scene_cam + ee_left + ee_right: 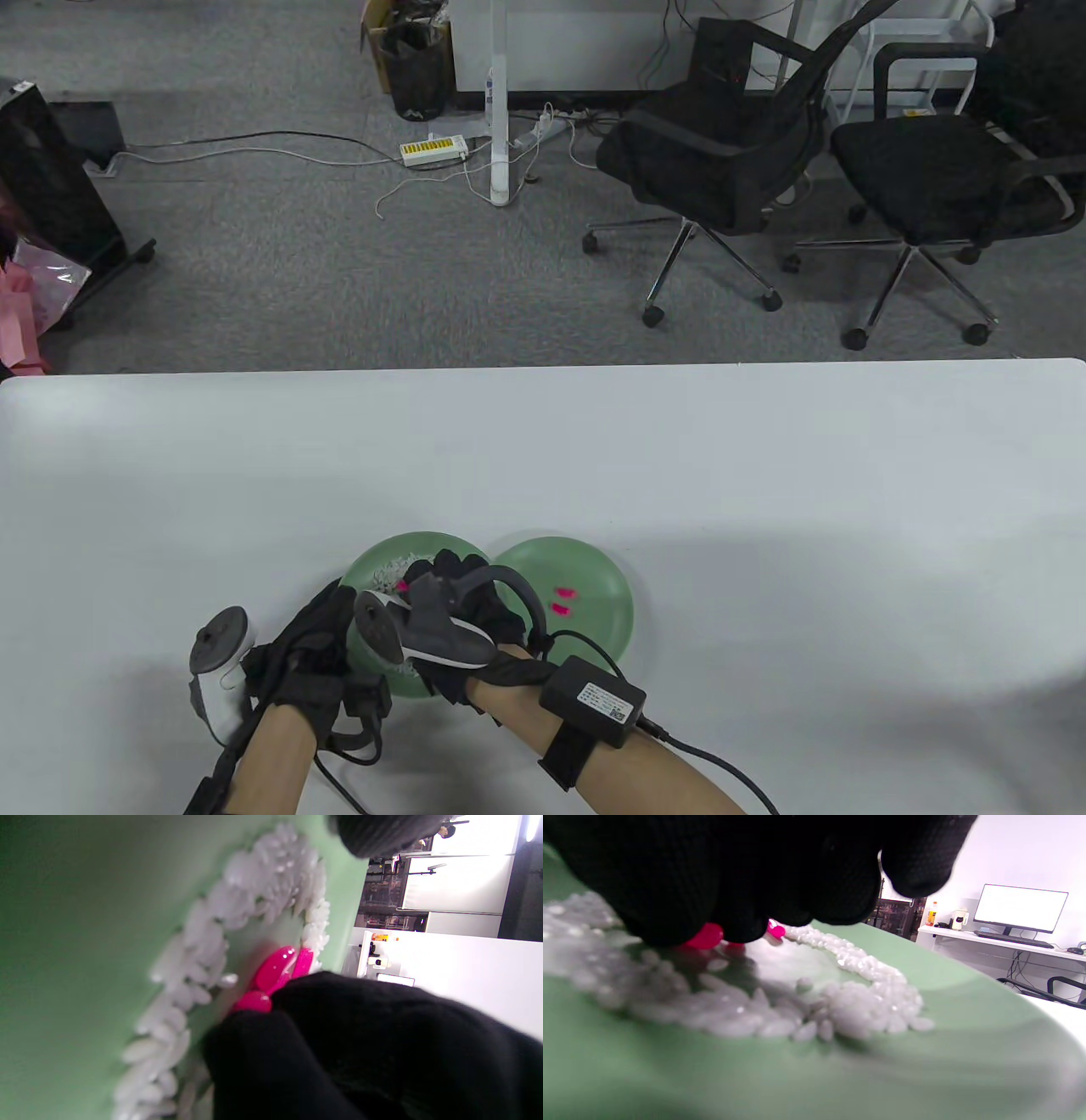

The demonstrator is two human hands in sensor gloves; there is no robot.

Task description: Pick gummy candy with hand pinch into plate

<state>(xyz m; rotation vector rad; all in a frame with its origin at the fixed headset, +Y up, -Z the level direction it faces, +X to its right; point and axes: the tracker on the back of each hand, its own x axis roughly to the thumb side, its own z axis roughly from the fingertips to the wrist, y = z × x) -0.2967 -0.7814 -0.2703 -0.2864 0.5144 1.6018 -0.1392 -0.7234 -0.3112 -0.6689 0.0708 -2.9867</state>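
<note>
A green plate (445, 543) holds a ring of white rice-like grains (394, 567) and pink gummy candies (401, 586). A second green plate (598, 632) to its right holds two pink gummies (561, 601). My right hand (424, 579) reaches over the left plate. In the right wrist view its fingertips (742, 912) pinch a pink gummy (706, 936) among the grains (840, 1005), with another gummy (776, 930) behind. My left hand (327, 615) rests at the left plate's near-left rim, holding nothing. The left wrist view shows gummies (275, 971) beside black gloved fingers (339, 1035).
The two plates touch near the white table's (764, 509) front edge. A cable and black box (592, 700) are strapped to my right forearm. Office chairs (721, 161) and floor cables lie beyond the table's far edge.
</note>
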